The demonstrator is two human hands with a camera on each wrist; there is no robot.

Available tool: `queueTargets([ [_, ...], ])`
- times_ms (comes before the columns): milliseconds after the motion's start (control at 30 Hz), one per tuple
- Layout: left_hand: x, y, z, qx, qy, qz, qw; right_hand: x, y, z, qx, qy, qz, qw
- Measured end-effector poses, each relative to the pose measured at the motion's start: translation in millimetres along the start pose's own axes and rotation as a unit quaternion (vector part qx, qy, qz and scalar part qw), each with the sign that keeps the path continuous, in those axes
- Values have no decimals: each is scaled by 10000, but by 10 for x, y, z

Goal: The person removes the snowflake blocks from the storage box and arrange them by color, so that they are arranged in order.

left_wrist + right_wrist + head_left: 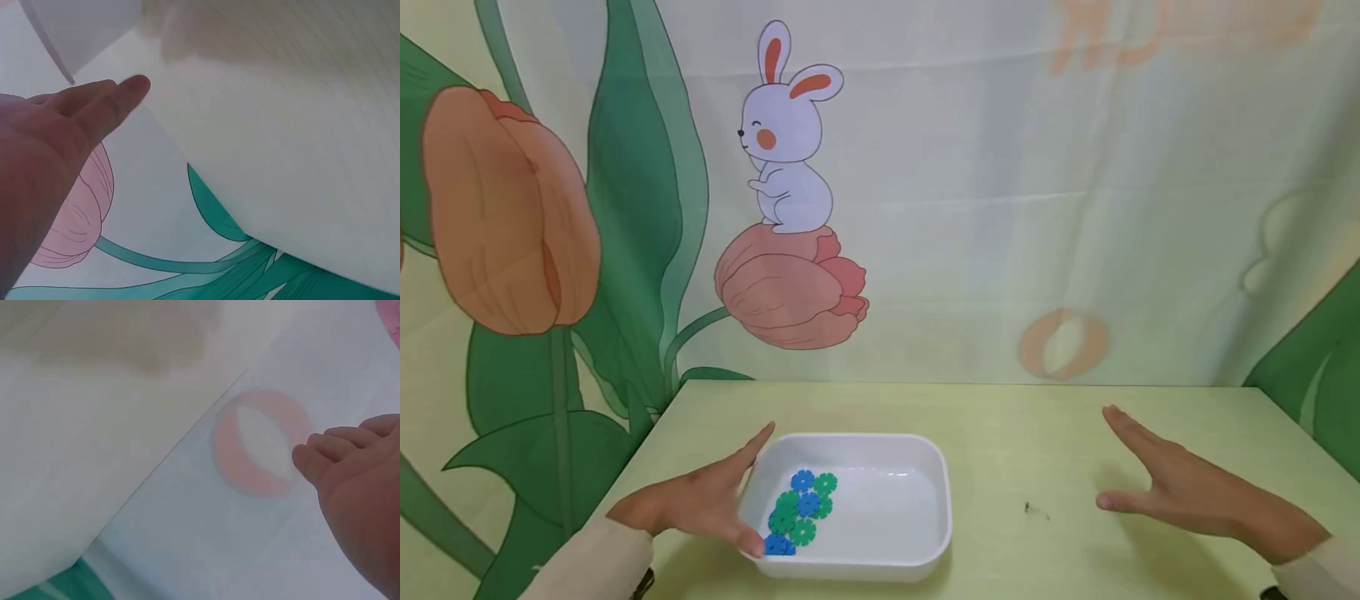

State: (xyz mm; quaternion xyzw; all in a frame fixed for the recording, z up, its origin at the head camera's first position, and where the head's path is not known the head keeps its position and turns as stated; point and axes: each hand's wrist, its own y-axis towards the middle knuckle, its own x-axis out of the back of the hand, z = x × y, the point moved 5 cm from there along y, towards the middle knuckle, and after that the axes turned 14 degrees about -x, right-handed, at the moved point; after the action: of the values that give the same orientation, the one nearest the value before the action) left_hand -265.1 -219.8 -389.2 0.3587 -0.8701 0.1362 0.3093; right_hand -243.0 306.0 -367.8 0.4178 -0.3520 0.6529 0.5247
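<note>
A white plastic tub (pixel 880 569) stands left of centre on the table in the head view. Inside it, toward the left, lie several snowflake-shaped toy discs, some green (pixel 803 532) and some blue (pixel 802 481). My left hand (pixel 709 500) is at the tub's left side, its fingers straight and spread from the thumb, which overlaps the front left corner in this view. Off to the right, my right hand (pixel 1195 492) hangs over the table with straight fingers and thumb apart, holding nothing. Each wrist view shows its hand (pixel 69 128) (pixel 356 469) with extended fingers.
The pale yellow-green table (pixel 1022 442) ends at a printed cloth backdrop (pixel 955 208) with a rabbit and tulips. A small dark mark (pixel 1028 507) lies on the tabletop between the tub and my right hand.
</note>
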Motion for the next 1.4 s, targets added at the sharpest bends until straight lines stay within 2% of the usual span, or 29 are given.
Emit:
queueTargets([
  [267, -11, 26, 22, 344, -166, 45, 9993, -115, 211, 566, 355, 660, 344, 9966],
  [367, -32, 7, 27, 315, -211, 62, 9993, -171, 292, 722, 513, 805, 474, 9943],
  [467, -61, 4, 36, 158, -328, 128, 9993, -240, 368, 852, 678, 1033, 664, 9901],
  [567, -83, 4, 55, 88, -449, 181, 9988, -322, 435, 971, 792, 1402, 970, 9822],
  [700, -101, 3, 93, 178, -553, 240, 9980, -428, 512, 1111, 848, 1867, 1343, 9695],
  [867, -120, 12, 133, 245, -723, 334, 9965, -533, 577, 1284, 978, 2290, 1585, 9555],
  [1000, -111, 9, 152, 333, -682, 340, 9965, -624, 639, 1445, 1055, 2664, 1822, 9406],
  [1133, -92, -2, 165, 585, -528, 232, 9966, -713, 705, 1612, 1022, 2902, 2090, 9283],
  [1233, -102, -2, 185, 645, -605, 181, 9959, -755, 740, 1730, 971, 2890, 2215, 9263],
  [1400, -138, 18, 226, 595, -774, 186, 9950, -799, 805, 1888, 775, 2715, 2235, 9329],
])
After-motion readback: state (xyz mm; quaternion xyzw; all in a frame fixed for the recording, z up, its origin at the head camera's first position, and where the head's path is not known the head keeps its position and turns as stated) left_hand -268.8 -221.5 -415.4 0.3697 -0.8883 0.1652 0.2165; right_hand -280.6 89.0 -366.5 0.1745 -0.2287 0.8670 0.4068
